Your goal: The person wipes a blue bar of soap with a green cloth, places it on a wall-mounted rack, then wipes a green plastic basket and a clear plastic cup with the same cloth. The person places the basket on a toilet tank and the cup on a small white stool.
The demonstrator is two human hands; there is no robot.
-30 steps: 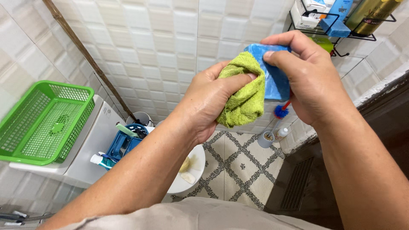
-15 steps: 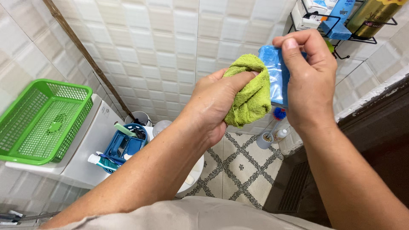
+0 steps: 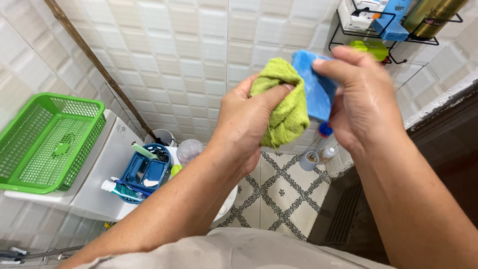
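Tiled wall (image 3: pixel 164 55); hands (image 3: pixel 249 119) seemingly lower.

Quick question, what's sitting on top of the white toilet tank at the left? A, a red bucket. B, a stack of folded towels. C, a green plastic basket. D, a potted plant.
C: an empty green plastic basket with mesh walls rests on the white toilet tank, left of the left hand gripping the green cloth.
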